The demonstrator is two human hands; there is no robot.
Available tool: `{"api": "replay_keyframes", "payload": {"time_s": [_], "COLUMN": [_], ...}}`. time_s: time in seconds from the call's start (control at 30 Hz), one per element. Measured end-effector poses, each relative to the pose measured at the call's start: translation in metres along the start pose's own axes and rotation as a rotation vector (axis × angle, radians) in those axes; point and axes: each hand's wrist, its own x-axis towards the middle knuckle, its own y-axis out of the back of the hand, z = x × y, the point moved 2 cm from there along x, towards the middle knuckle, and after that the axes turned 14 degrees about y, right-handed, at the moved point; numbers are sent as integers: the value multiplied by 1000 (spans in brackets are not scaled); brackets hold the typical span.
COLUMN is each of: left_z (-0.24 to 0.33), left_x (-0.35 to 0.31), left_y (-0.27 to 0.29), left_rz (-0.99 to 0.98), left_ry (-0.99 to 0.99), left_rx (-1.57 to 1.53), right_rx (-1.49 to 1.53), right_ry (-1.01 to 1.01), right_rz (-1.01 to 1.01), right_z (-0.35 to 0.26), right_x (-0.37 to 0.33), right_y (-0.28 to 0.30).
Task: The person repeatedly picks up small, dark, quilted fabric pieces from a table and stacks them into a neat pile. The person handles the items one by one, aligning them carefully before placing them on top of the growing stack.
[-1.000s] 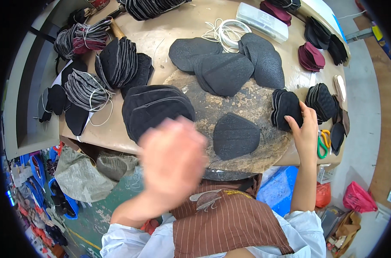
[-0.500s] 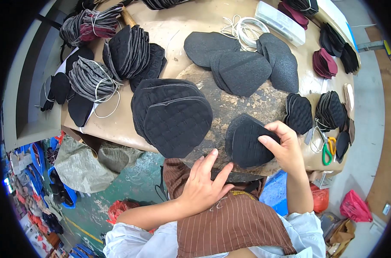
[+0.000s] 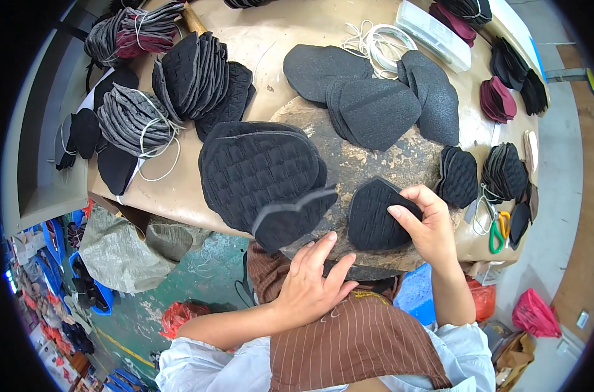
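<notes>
On brown worktable (image 3: 297, 32), hands (image 3: 434, 228) press black padded piece (image 3: 375, 215).

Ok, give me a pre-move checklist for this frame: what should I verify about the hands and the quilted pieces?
1. Right hand grips the dark shield-shaped quilted piece: ok.
2. Left hand holding anything: not ok, it looks empty, at the table edge.
3. Big stack of black quilted pieces settled: not ok, one piece overhangs the edge.
4. Green-handled scissors away from both hands: ok.
5. Piece's underside: cannot tell.
</notes>
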Motion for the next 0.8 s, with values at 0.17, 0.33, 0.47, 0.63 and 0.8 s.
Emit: {"api": "replay_keyframes", "payload": {"time_s": [0.17, 0.33, 0.47, 0.63, 0.8], "left_z": [5, 6, 8, 12, 19], "left_x": [9, 10, 10, 19, 40], "left_y": [4, 0, -1, 4, 14], "left_rz": [9, 4, 6, -110, -269], "left_ry": [19, 51, 28, -104, -166], "left_rx": [103, 210, 256, 465, 512], "right_rx": [-67, -364, -318, -328, -536], "right_ry": [15, 223, 175, 90, 321], "right_rz": [14, -17, 0, -24, -124], "right_z": [-1, -15, -11, -12, -35], "right_x": [0, -5, -4, 6, -3], "right_y": [-2, 1, 5, 1, 1]}}
